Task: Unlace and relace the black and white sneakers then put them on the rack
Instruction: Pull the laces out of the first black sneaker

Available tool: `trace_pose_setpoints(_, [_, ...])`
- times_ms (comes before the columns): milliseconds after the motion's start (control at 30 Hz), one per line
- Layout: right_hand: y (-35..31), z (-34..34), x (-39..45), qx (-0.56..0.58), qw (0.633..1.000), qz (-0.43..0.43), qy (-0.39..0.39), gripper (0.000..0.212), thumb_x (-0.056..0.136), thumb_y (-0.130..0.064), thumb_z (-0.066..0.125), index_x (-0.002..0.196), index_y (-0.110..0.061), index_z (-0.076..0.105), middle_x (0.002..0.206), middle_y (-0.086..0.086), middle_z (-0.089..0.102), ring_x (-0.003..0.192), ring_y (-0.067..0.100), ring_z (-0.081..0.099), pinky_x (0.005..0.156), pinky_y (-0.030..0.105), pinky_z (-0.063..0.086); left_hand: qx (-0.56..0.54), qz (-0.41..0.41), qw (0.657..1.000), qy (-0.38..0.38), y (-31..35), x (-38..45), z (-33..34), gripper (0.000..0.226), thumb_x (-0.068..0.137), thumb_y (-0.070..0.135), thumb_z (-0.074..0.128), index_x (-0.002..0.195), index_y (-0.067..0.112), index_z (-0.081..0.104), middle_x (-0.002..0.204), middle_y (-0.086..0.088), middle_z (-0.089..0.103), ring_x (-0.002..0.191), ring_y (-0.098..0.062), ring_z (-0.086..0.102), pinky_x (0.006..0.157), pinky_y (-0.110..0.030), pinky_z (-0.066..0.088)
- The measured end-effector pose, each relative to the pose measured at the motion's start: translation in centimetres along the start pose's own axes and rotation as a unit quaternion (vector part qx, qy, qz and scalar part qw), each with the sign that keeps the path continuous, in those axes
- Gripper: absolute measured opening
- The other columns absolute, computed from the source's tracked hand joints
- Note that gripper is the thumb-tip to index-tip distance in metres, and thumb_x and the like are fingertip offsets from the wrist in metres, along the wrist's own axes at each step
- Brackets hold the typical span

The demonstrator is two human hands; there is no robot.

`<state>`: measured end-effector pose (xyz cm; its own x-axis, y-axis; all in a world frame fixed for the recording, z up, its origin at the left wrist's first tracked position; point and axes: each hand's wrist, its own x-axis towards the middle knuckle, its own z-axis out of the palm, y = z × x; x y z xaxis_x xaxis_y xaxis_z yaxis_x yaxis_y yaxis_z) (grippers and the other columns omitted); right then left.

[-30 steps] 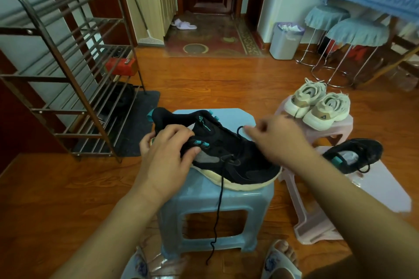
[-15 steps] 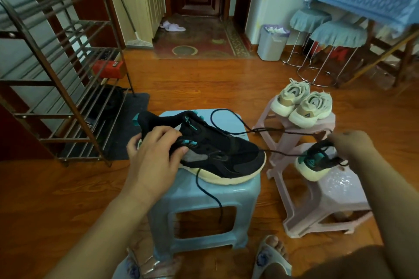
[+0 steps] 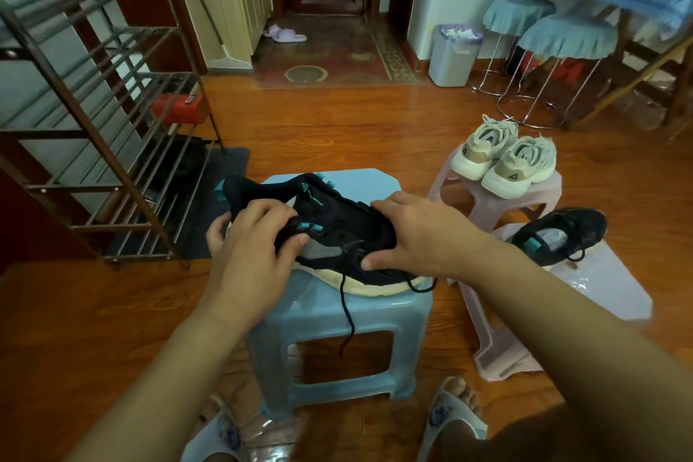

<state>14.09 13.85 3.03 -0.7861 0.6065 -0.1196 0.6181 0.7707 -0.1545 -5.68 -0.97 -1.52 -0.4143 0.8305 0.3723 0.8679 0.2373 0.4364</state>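
Observation:
A black sneaker [image 3: 337, 221] with a pale sole and teal accents lies on a light blue plastic stool [image 3: 330, 315]. My left hand [image 3: 251, 240] grips its heel side, fingers curled over the collar and thumb on the teal tab. My right hand [image 3: 416, 236] is laid over the toe half, thumb near the eyelets; whether it pinches the lace I cannot tell. A loose black lace [image 3: 347, 311] hangs down the stool's front. The second black sneaker [image 3: 562, 232] lies on a pink stool [image 3: 600, 285] at the right. The metal shoe rack [image 3: 93, 116] stands at the left.
A pair of cream sneakers [image 3: 506, 157] sits on another pink stool [image 3: 487, 195] behind. A dark mat [image 3: 225, 165] lies under the rack, with a red box [image 3: 176, 109] on it. A bin [image 3: 453, 56] and two covered round stools [image 3: 562, 37] stand at the back right. My sandalled feet [image 3: 453, 420] are below.
My right hand, which had pulled the lace far out to the right, has come back onto the sneaker's toe half. The lace now hangs slack. My left hand has kept its hold.

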Motion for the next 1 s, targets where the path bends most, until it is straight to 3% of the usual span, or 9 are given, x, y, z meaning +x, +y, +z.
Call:
trace_pose_setpoints(233, [-1.5,0.6,-1.3,-0.035,0.997,0.047,0.049,0.031,0.094,-0.045,0.063,0.104,-0.015,0.064,0.101,0.006,0.059,0.090,0.028,0.061,0.072,0.038,0.050,-0.005,0.002,1.000,-0.004,0.0,0.1,-0.1,0.021,0.095,0.040,0.058,0.115,0.033,0.061,0.125,0.016,0.052,0.118,-0.006,0.046,0.117,-0.048,0.015])
trace_pose_setpoints(367, [-0.3,-0.2,-2.0,-0.058,0.990,0.049,0.118,0.021,0.101,-0.030,0.054,0.087,-0.016,0.063,0.087,0.003,0.061,0.082,0.024,0.062,0.068,0.036,0.049,-0.001,0.003,1.000,-0.007,0.1,0.0,-0.2,0.018,0.096,0.039,0.059,0.113,0.034,0.061,0.124,0.018,0.051,0.119,-0.007,0.045,0.118,-0.049,0.016])
trace_pose_setpoints(433, [2.5,-1.6,-2.0,0.052,0.981,0.150,0.112,0.024,0.100,-0.028,0.055,0.084,-0.013,0.065,0.083,0.005,0.062,0.079,0.024,0.061,0.068,0.038,0.051,-0.002,0.002,1.000,-0.007,0.0,-0.1,-0.3,0.017,0.096,0.038,0.059,0.113,0.034,0.061,0.124,0.018,0.051,0.119,-0.006,0.045,0.118,-0.049,0.015])
trace_pose_setpoints(500, [6.0,-2.8,-2.6,0.238,0.923,0.282,0.105,0.020,0.098,-0.027,0.060,0.088,-0.013,0.070,0.085,0.011,0.066,0.076,0.025,0.059,0.065,0.038,0.048,-0.003,0.002,1.000,-0.007,0.0,-0.1,-0.2,0.018,0.096,0.038,0.060,0.113,0.033,0.061,0.124,0.017,0.051,0.119,-0.006,0.045,0.118,-0.048,0.015])
trace_pose_setpoints(567, [8.5,-3.0,-3.6,0.269,0.897,0.332,0.110,0.018,0.097,-0.025,0.061,0.088,-0.014,0.071,0.089,0.014,0.069,0.079,0.029,0.061,0.066,0.039,0.047,-0.005,0.001,1.000,-0.006,0.0,-0.1,-0.2,0.018,0.096,0.038,0.060,0.113,0.032,0.061,0.124,0.017,0.052,0.118,-0.007,0.046,0.118,-0.048,0.015])
trace_pose_setpoints(733, [4.0,-3.2,-3.1,0.256,0.954,0.111,0.105,0.023,0.097,-0.043,0.061,0.095,-0.024,0.072,0.083,-0.002,0.069,0.072,0.007,0.062,0.065,0.029,0.050,-0.005,-0.004,1.000,-0.006,0.3,-0.1,-0.2,0.020,0.096,0.037,0.059,0.114,0.031,0.061,0.125,0.015,0.052,0.119,-0.009,0.047,0.118,-0.050,0.016])
trace_pose_setpoints(833, [-0.1,-1.3,-2.5,0.074,0.997,0.011,0.030,0.047,0.088,-0.061,0.063,0.119,-0.027,0.063,0.104,-0.008,0.066,0.092,0.011,0.063,0.077,0.034,0.054,-0.004,-0.001,1.000,-0.004,0.3,-0.1,-0.2,0.019,0.095,0.038,0.059,0.113,0.031,0.061,0.125,0.015,0.052,0.120,-0.009,0.047,0.118,-0.052,0.018])
trace_pose_setpoints(900, [-1.3,0.0,-2.2,-0.042,0.997,0.021,0.053,0.045,0.090,-0.055,0.063,0.119,-0.022,0.056,0.105,-0.001,0.062,0.094,0.024,0.062,0.074,0.040,0.054,-0.007,0.003,1.000,-0.006,0.2,-0.1,-0.2,0.019,0.095,0.038,0.058,0.113,0.032,0.060,0.125,0.016,0.052,0.121,-0.009,0.047,0.118,-0.050,0.017])
trace_pose_setpoints(1000, [-2.5,1.3,-2.6,-0.100,0.990,0.010,0.101,0.014,0.095,-0.024,0.063,0.101,-0.017,0.052,0.090,0.002,0.059,0.077,0.025,0.061,0.060,0.037,0.050,-0.010,0.007,1.000,-0.006,0.1,-0.2,-0.3,0.020,0.095,0.039,0.056,0.113,0.033,0.060,0.125,0.017,0.051,0.121,-0.006,0.045,0.118,-0.047,0.015])
